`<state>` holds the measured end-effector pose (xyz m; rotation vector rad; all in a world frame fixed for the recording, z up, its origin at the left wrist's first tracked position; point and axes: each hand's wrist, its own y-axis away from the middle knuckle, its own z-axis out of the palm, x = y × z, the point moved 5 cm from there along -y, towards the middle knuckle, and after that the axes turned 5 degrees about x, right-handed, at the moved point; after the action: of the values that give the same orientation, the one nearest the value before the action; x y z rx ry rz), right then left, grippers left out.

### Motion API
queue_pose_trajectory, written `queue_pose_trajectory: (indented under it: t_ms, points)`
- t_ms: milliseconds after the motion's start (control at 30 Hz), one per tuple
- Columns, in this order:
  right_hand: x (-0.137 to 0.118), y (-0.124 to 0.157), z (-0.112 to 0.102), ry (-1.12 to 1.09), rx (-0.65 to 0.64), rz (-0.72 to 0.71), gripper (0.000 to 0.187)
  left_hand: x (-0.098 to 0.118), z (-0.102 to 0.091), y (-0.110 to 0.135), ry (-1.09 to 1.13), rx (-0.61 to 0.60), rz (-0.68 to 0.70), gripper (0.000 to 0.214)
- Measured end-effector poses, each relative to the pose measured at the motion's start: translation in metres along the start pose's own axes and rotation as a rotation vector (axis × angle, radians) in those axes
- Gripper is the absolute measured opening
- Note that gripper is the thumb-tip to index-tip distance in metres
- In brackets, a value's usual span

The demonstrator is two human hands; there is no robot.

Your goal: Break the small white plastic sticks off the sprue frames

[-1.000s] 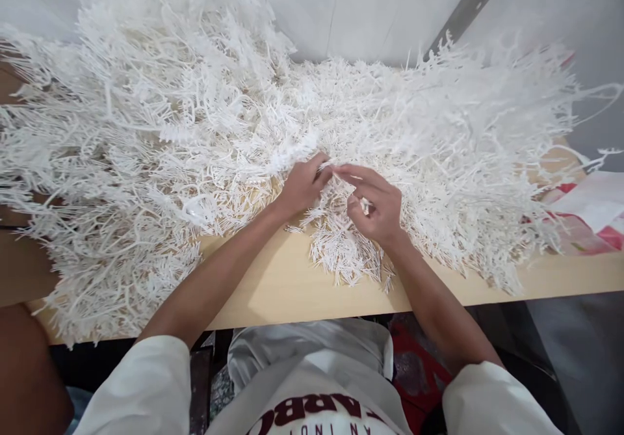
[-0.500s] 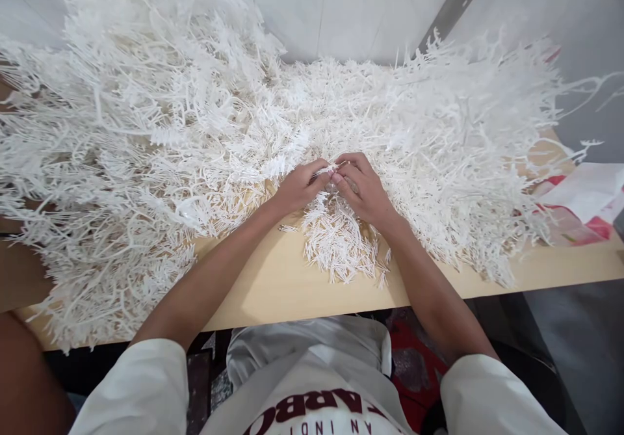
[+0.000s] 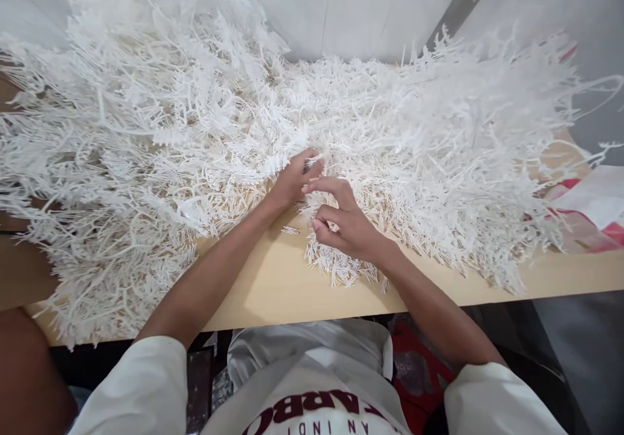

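Note:
My left hand (image 3: pixel 292 180) is at the near edge of the big white heap, with fingers curled around a thin white plastic sprig that is partly lost against the heap. Just right of it and nearer to me is my right hand (image 3: pixel 344 222). Its index finger points left towards my left hand, the other fingers are bent and apart, and I see nothing held in it. Beneath the right hand lies a small pile of short white sprigs (image 3: pixel 341 269), partly covered by the hand.
White branching plastic sprigs (image 3: pixel 195 110) cover much of the pale wooden table (image 3: pixel 273 285). A white and red plastic bag (image 3: pixel 595 207) lies at the right end. Another person's bare limb (image 3: pixel 32 370) shows at lower left. A tiled surface (image 3: pixel 361 12) is behind the table.
My hands were together, pinching a white piece. My right hand has come away, moving down towards me, with its fingers spread. My left hand has shifted slightly left.

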<state>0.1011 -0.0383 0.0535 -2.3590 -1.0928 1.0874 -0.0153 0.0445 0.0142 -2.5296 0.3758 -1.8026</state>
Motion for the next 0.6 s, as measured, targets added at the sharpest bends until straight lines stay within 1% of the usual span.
queue_pose_trajectory:
  t_ms: [33, 67, 133, 200, 267, 300, 367, 433, 533, 600]
  points:
    - [-0.002, 0.000, -0.002, -0.020, 0.051, 0.000, 0.019, 0.000, 0.000, 0.000, 0.024, -0.006, 0.011, 0.026]
    - [0.001, 0.000, -0.006, -0.022, 0.120, 0.044, 0.019, 0.000, 0.001, 0.001, 0.042, -0.014, 0.027, 0.028]
    - [0.017, 0.002, -0.015, 0.004, 0.271, 0.196, 0.020, 0.001, 0.002, 0.002, 0.074, -0.022, 0.061, 0.031]
    - [0.038, 0.006, -0.021, 0.044, 0.353, 0.348, 0.020, 0.001, 0.003, 0.003, 0.086, -0.025, 0.095, 0.034]
    - [0.054, 0.008, -0.022, 0.049, 0.326, 0.440, 0.022, 0.003, 0.005, 0.003, 0.077, -0.041, 0.137, 0.036]
    - [0.058, 0.008, -0.020, 0.051, 0.287, 0.454, 0.025, 0.004, 0.005, 0.003, 0.065, -0.049, 0.159, 0.037]
    - [0.060, 0.006, -0.017, 0.070, 0.205, 0.435, 0.027, 0.005, 0.006, 0.004, 0.030, -0.073, 0.200, 0.038]
    - [0.059, 0.005, -0.015, 0.103, 0.153, 0.405, 0.026, 0.007, 0.008, 0.005, 0.006, -0.097, 0.237, 0.036]
    - [0.059, 0.003, -0.013, 0.135, 0.113, 0.384, 0.031, 0.009, 0.009, 0.006, -0.013, -0.121, 0.254, 0.031]
    - [0.060, 0.003, -0.013, 0.148, 0.099, 0.350, 0.033, 0.008, 0.010, 0.006, -0.030, -0.132, 0.228, 0.028]
